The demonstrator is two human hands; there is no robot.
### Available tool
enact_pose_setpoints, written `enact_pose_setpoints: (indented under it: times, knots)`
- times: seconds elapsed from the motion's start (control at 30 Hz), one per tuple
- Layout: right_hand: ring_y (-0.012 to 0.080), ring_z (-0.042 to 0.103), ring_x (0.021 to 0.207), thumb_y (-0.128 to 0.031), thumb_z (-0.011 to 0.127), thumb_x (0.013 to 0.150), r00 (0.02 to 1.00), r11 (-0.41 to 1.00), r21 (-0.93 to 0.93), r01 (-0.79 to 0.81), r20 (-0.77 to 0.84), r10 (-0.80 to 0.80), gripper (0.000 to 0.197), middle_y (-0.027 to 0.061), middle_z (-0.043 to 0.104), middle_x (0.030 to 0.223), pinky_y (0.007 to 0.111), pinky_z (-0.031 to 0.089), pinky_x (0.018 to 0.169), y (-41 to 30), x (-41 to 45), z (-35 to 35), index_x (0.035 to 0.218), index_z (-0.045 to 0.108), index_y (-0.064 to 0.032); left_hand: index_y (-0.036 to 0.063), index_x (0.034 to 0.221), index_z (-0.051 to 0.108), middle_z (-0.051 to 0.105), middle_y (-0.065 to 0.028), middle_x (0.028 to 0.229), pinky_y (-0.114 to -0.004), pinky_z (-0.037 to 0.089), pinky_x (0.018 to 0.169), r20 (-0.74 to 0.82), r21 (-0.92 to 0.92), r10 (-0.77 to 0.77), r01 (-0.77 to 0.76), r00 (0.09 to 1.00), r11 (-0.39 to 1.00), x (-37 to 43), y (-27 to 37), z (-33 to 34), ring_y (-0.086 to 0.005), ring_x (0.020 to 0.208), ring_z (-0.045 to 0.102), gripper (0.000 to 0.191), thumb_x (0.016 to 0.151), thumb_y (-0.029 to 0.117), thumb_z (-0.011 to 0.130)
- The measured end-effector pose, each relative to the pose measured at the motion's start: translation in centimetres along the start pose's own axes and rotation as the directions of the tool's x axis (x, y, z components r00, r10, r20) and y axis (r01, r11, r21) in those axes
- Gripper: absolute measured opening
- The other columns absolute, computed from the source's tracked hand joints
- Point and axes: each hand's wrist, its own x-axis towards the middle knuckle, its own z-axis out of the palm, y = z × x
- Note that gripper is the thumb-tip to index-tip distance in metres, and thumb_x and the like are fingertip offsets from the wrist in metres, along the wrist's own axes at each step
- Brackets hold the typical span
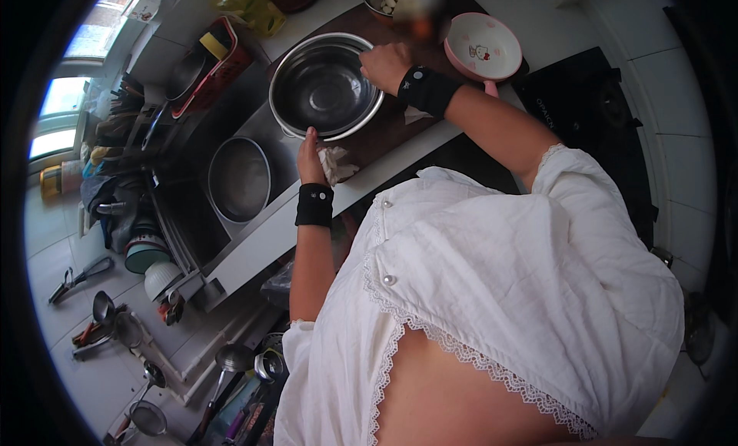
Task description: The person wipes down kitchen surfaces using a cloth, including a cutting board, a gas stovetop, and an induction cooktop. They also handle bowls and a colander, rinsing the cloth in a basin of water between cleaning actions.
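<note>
A round steel pot (324, 94) with a shiny inside stands at the edge of a dark brown board (369, 149), close to the sink. My right hand (387, 65) grips its right rim, fingers curled over the edge. At the pot's near rim, my left hand (312, 158) has its thumb against the metal and a crumpled white cloth (336, 165) beside the palm; the fingers are partly hidden. Both wrists wear black bands. A second round metal pan (239, 180) rests by the sink, left of my left hand.
A pink-rimmed white frying pan (483, 47) and a steel bowl with white pieces (377, 2) stand on the board's far part. A black gas stove (588, 106) lies to the right. A red plastic basket (216, 71) stands behind the sink (190, 215); utensils hang at left.
</note>
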Motion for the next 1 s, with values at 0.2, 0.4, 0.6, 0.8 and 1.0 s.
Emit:
enact_pose_setpoints:
  times: [0.2,0.4,0.6,0.8,1.0]
  knots:
    - [0.0272,0.053,0.062,-0.018,0.050,0.068,0.915,0.893,0.438,0.102,-0.394,0.089,0.010,0.0101,0.054,0.064,0.037,0.042,0.055,2.9,-2.6,-2.2,0.069,0.053,-0.0083,-0.0054,0.072,0.055,0.055,-0.0081,0.070,-0.027,0.037,0.062,-0.061,0.166,0.084,-0.073,0.995,0.983,0.8,0.5,0.5,-0.0137,0.066,0.049,0.030,0.073,0.025,0.053]
    - [0.0226,0.051,0.065,-0.026,0.059,0.067,0.652,0.892,0.249,-0.378,-0.612,0.448,0.033,0.0106,0.051,0.072,0.031,0.041,0.059,15.1,-11.0,-4.8,0.086,0.048,-0.0025,0.0004,0.085,0.053,0.054,-0.0055,0.082,-0.027,0.041,0.066,0.012,0.165,0.008,-0.010,1.000,0.986,3.1,-0.6,-1.5,-0.0155,0.074,0.051,0.025,0.076,0.023,0.050]
    - [0.0129,0.051,0.069,-0.040,0.058,0.067,0.569,0.238,0.735,-0.634,0.236,0.788,0.050,0.0070,0.053,0.079,0.025,0.044,0.056,17.3,-12.8,-0.1,0.097,0.048,-0.0004,-0.0004,0.098,0.049,0.053,-0.0070,0.090,-0.028,0.042,0.070,0.110,0.051,-0.086,0.081,0.990,0.995,2.9,0.1,-0.9,-0.0178,0.081,0.052,0.035,0.078,0.028,0.049]
    - [0.0165,0.054,0.054,-0.032,0.047,0.073,0.555,-0.318,0.752,-0.578,0.648,0.522,0.033,0.0096,0.054,0.068,0.026,0.046,0.048,13.9,-12.6,-0.7,0.087,0.047,-0.0028,-0.0050,0.088,0.053,0.055,-0.0088,0.084,-0.026,0.040,0.067,0.014,0.199,0.042,-0.044,0.999,0.979,2.9,-0.1,-1.7,-0.0155,0.076,0.052,0.035,0.076,0.027,0.051]
    - [0.0137,0.046,0.041,-0.027,0.044,0.070,0.513,-0.173,0.847,-0.502,0.453,0.729,0.026,0.0061,0.049,0.054,0.024,0.039,0.038,13.9,-13.8,-2.6,0.071,0.049,-0.0016,-0.0082,0.074,0.054,0.055,-0.0109,0.073,-0.027,0.037,0.063,0.010,0.253,0.058,-0.059,0.998,0.966,2.5,0.4,-0.1,-0.0145,0.066,0.048,0.036,0.074,0.027,0.053]
